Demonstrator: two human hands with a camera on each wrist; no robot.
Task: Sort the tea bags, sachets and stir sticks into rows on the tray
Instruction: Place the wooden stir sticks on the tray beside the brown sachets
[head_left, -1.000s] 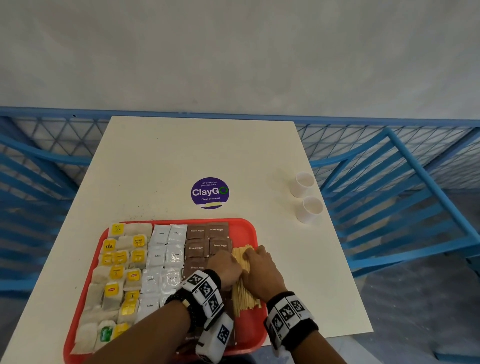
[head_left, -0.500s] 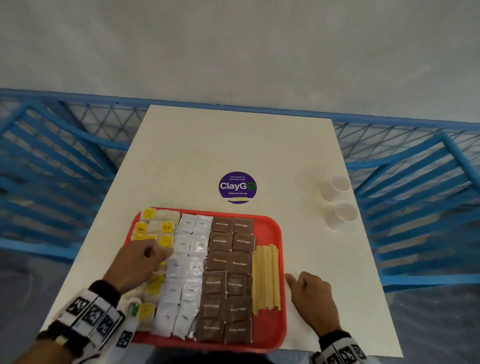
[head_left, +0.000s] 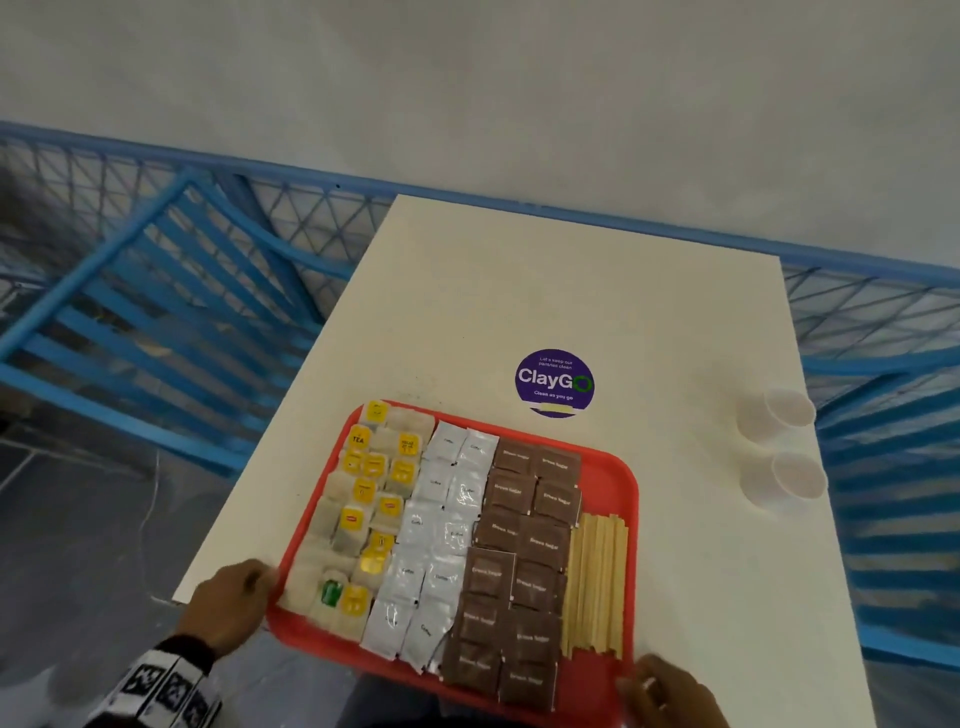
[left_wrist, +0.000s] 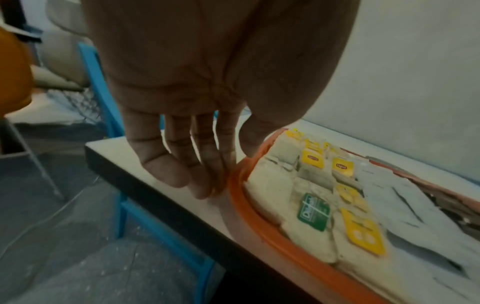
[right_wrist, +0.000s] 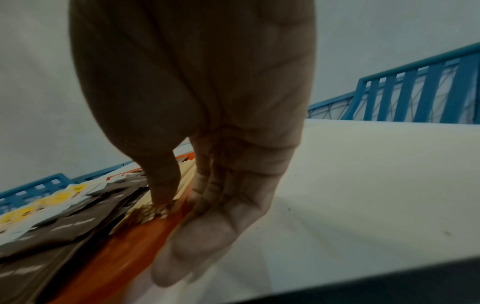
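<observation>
A red tray (head_left: 613, 467) on the white table holds four rows: tea bags (head_left: 363, 509) at the left, white sachets (head_left: 441, 530), brown sugar sachets (head_left: 524, 561), and wooden stir sticks (head_left: 597, 582) at the right. My left hand (head_left: 262, 577) is at the tray's left rim. In the left wrist view its fingers (left_wrist: 207, 185) hang straight against the rim (left_wrist: 259, 226), thumb over the edge. My right hand (head_left: 649, 680) pinches the near right corner. The right wrist view shows its thumb (right_wrist: 163, 193) on the tray (right_wrist: 124, 242) by the stick ends, fingers under the rim.
Two white paper cups (head_left: 779, 415) (head_left: 789, 478) lie on their sides at the table's right edge. A purple round sticker (head_left: 555, 382) sits behind the tray. Blue slatted chairs (head_left: 156, 312) and a mesh rail surround the table. The tray's near edge overhangs the table.
My left hand left the tea bags and dropped to the tray's left rim. My right hand came off the table and took the tray's near right corner. The head view swung left.
</observation>
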